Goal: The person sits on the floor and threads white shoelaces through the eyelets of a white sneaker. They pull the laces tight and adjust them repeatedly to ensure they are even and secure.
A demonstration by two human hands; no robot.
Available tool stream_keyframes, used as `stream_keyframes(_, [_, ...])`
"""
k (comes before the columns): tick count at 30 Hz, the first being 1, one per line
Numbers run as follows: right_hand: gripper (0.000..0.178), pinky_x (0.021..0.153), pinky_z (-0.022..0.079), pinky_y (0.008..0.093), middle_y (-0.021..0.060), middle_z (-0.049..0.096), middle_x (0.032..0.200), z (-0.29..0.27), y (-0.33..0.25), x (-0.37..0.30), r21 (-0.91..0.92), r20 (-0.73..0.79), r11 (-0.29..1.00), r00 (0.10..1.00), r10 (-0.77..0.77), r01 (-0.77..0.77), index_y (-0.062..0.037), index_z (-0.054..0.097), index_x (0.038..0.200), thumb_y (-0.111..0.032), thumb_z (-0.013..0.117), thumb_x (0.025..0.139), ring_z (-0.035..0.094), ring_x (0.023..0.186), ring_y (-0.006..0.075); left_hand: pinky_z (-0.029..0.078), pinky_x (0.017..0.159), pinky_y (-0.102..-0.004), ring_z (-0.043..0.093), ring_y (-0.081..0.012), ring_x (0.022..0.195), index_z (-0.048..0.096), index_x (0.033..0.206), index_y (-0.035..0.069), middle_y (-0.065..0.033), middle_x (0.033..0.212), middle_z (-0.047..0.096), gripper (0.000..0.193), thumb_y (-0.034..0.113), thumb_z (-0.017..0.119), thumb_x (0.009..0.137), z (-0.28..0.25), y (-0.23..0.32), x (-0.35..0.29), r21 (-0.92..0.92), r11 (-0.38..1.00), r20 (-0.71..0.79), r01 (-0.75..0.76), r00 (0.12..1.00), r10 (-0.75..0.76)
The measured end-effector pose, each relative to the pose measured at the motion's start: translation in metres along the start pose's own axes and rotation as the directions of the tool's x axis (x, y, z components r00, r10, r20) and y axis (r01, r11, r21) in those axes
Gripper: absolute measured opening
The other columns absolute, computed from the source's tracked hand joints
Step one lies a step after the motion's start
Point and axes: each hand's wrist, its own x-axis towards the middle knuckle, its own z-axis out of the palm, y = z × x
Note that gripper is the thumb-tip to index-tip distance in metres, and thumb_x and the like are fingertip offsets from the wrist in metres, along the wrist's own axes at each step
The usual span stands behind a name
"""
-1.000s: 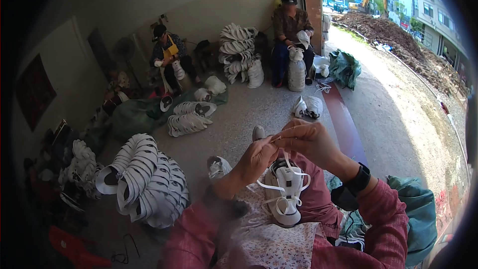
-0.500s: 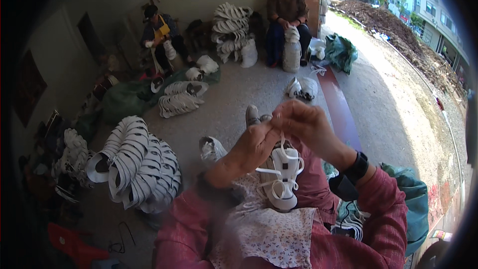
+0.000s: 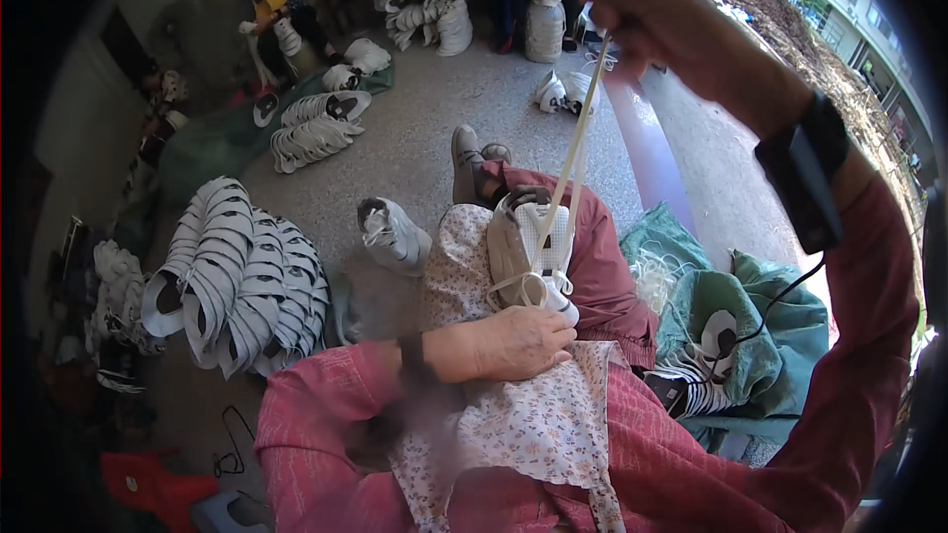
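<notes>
A white and beige shoe upper (image 3: 506, 249) with a pale mesh tongue lies on my lap, over a floral apron (image 3: 533, 424). My left hand (image 3: 513, 343) is closed over its toe end, pressing it against the apron; the fingertips are partly hidden. Raised high at the upper right, my right hand (image 3: 681, 39) pinches a cream shoelace (image 3: 578, 143). The lace runs taut in two strands from the fingers down to the eyelets near the toe.
Stacked white uppers (image 3: 247, 281) stand on the floor to my left, and one upper (image 3: 393, 235) sits beside my leg. Green sacks (image 3: 775, 336) with laces and striped uppers lie at my right. Two people sit working at the back. A red plastic stool (image 3: 153, 489) is lower left.
My right hand has risen up and right, drawing the lace out long. My left hand has come down from the lace to the shoe upper's toe. The view has tilted downward.
</notes>
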Motion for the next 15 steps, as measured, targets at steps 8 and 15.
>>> stream_keyframes(8, [0.021,0.047,0.051,0.0272,0.005,0.062,0.074,0.009,0.008,0.001,-0.093,0.017,0.994,0.998,0.066,-0.064,0.0009,0.063,0.097,-0.02,0.061,0.098,0.057,0.051,0.0098,0.052,0.095,-0.0358,0.062,-0.0281,0.112,0.062,0.11,-0.006,-0.016,0.117,0.064,0.034,0.02,0.065,0.087,-0.02,0.0,0.022,0.333,0.934,-0.088,0.13,0.99,-0.106])
stream_keyframes(15, [0.022,0.048,0.051,0.0271,0.0048,0.063,0.073,0.036,0.009,-0.01,0.044,0.133,0.997,0.99,0.056,-0.063,-0.0012,0.061,0.095,-0.022,0.065,0.098,0.057,0.051,0.0102,0.049,0.096,-0.0338,0.063,-0.022,0.111,0.069,0.11,0.008,-0.0077,0.115,0.066,0.025,0.013,0.072,0.085,-0.078,-0.078,0.012,-0.459,0.881,-0.417,0.111,0.849,-0.324])
